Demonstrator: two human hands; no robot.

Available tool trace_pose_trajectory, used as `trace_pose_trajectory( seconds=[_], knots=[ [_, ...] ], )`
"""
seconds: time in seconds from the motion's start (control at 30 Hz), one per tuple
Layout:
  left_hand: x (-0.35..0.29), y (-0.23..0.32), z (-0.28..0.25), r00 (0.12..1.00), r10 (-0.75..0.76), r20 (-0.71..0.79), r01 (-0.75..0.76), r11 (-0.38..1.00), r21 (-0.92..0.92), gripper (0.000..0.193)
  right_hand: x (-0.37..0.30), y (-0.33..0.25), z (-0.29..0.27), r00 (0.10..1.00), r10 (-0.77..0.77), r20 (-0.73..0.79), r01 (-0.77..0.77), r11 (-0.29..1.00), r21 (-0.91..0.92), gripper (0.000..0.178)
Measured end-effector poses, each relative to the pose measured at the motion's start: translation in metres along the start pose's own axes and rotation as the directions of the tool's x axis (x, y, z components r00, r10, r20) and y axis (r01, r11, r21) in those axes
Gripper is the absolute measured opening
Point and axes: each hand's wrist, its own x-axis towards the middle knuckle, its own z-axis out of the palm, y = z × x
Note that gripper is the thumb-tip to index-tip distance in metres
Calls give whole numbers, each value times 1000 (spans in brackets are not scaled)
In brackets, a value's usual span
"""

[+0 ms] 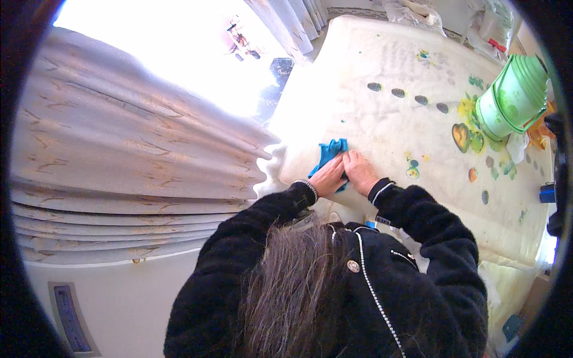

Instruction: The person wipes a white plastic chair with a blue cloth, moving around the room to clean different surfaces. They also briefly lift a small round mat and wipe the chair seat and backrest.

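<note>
A crumpled blue cloth (333, 147) lies on the pale patterned tablecloth (388, 131), near the table's left front edge. My left hand (327, 178) rests across the cloth with its fingers straight and close together, the cloth showing above and below them. Close beside it, my right hand (360, 172) has its fingers bent down at the cloth's right side, by the left fingertips. Parts of the cloth under both hands are hidden. A light bracelet (310, 188) circles my left wrist.
Green stacked buckets (507, 104) stand at the table's right side, with an orange item (539, 131) behind. Clear plastic bags (415, 15) lie along the far edge. A pale curtain (131, 137) hangs on the left by a bright window (173, 53).
</note>
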Motion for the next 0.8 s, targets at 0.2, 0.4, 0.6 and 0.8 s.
trace_pose_trajectory(
  seconds=[0.2, 0.4, 0.6, 0.8],
  knots=[
    [17, 5, 26, 999, 46, -29, -39, 980, 196, 50, -6, 18, -1, 988, -9, 153, 31, 990, -138, 32],
    [26, -44, -15, 995, 82, 48, -91, 965, 244, 51, 45, 8, 3, 984, 163, 68, -161, 986, -39, 43],
    [99, -134, -65, 989, 118, 92, -143, 929, 342, 51, 147, 40, 25, 956, 275, -102, -291, 935, -203, 34],
    [189, -218, -103, 992, 129, 12, -128, 964, 234, 56, 245, 107, 63, 943, 313, -110, -331, 907, -261, 35]
  ],
)
